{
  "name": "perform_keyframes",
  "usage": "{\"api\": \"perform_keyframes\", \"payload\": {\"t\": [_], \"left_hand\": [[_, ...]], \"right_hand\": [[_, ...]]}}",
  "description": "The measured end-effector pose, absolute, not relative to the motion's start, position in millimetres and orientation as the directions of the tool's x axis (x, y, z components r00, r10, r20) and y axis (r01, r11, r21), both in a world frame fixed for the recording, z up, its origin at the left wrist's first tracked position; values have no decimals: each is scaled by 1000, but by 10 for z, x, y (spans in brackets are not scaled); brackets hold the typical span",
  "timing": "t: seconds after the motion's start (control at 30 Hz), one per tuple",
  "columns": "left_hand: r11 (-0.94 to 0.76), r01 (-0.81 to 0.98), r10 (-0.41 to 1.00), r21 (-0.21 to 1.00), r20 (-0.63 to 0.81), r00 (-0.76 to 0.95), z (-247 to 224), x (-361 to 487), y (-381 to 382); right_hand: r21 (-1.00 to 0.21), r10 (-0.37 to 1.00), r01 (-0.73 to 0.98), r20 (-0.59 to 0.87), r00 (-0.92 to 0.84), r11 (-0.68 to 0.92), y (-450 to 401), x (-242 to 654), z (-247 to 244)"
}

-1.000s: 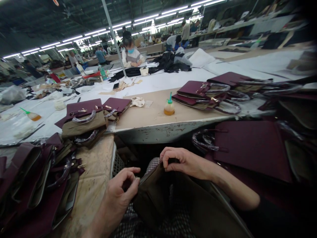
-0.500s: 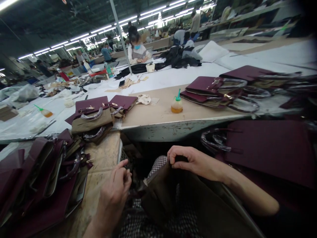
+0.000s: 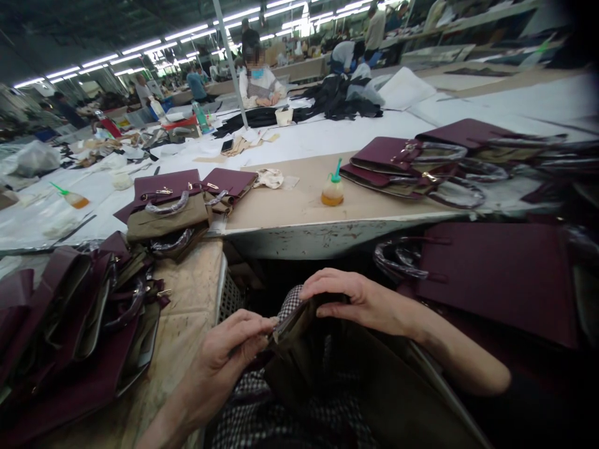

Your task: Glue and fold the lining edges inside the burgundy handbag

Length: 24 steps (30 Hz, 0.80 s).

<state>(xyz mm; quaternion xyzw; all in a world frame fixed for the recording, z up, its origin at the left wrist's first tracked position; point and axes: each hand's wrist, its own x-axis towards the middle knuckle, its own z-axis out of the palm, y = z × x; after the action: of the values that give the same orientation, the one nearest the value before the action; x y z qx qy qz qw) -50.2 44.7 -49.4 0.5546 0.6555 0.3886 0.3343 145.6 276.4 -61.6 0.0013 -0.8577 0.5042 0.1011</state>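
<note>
Across my lap lies a dark olive handbag lining (image 3: 374,374), its edge raised between my hands. My right hand (image 3: 346,296) is closed over the upper edge, fingers on the far side and thumb on the near side. The fingertips of my left hand (image 3: 234,346) pinch the left end of the same edge. Shadow hides the lower part of the piece. Just right of my right forearm is a finished-looking maroon handbag (image 3: 496,280) with plastic-wrapped handles.
Several maroon bags (image 3: 84,324) lean on a worn bench (image 3: 187,312) at left. On the table ahead are an olive-and-maroon bag (image 3: 168,212), a glue bottle (image 3: 332,190) and a bag stack (image 3: 384,159). A masked co-worker (image 3: 259,84) sits across the table.
My left hand has moved right and taken hold of the lining's left end. My right hand's fingers have spread further along the edge. The view has shifted slightly.
</note>
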Motion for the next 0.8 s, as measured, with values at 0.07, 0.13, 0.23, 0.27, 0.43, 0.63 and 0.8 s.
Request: {"api": "perform_keyframes", "payload": {"t": [0.07, 0.13, 0.23, 0.27, 0.43, 0.63, 0.8], "left_hand": [[34, 548, 998, 836, 1, -64, -455, -529, 496], [8, 621, 1000, 784, -12, 3, -411, -572, 543], [-25, 694, 995, 719, -51, 88, -341, -625, 603], [-40, 709, 991, 704, -63, 118, -317, -632, 619], [-62, 800, 974, 597, -137, 178, -263, -559, 658], [-137, 914, 990, 381, 83, 114, -495, -380, 589], [5, 993, 901, 117, 430, -55, -606, -446, 557]], "right_hand": [[-829, 51, -137, 195, -979, 542, 2750, 1413, -605], [-810, 49, -131, 193, -980, 571, 2741, 1384, -605], [-793, 54, -114, 182, -982, 598, 2729, 1361, -621], [-786, 55, -108, 177, -983, 608, 2725, 1357, -626], [-756, 56, -91, 167, -984, 649, 2701, 1352, -639], [-745, 88, -81, 184, -979, 662, 2699, 1393, -632], [-767, 64, -113, 198, -978, 632, 2664, 1401, -613]]}}
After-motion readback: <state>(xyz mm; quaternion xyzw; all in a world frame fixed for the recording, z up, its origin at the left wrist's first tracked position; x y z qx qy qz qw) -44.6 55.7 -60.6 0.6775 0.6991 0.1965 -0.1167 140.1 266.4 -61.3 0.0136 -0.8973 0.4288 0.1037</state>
